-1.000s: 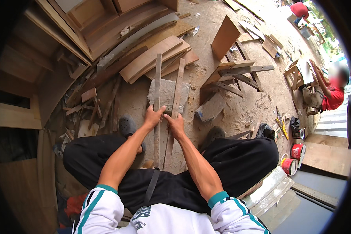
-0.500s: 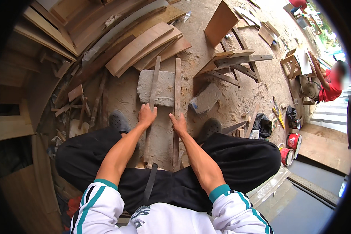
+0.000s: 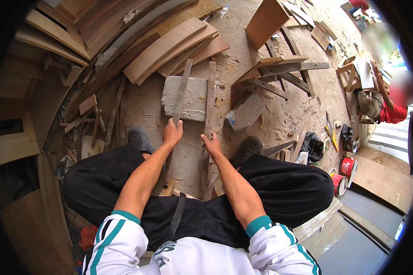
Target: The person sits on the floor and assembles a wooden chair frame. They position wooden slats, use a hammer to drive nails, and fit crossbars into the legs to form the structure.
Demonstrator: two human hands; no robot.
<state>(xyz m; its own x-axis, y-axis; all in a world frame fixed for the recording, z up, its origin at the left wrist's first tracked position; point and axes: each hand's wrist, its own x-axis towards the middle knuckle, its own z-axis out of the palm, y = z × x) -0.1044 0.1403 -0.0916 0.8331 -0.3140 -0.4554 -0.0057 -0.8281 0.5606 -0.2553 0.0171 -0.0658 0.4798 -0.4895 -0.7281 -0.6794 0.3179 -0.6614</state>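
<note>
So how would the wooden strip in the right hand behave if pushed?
The strip looks stiff: it runs straight past the right hand with no visible sag. Being narrow, it is probably light. Its flat face suggests it would slide rather than roll.

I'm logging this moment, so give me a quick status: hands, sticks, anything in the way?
Left hand gripping wooden stick, right hand another stick. Sticks apart. Block beneath their far halves; contact unclear.

Left head-worn fisheye view, looking down, fairly near
</note>
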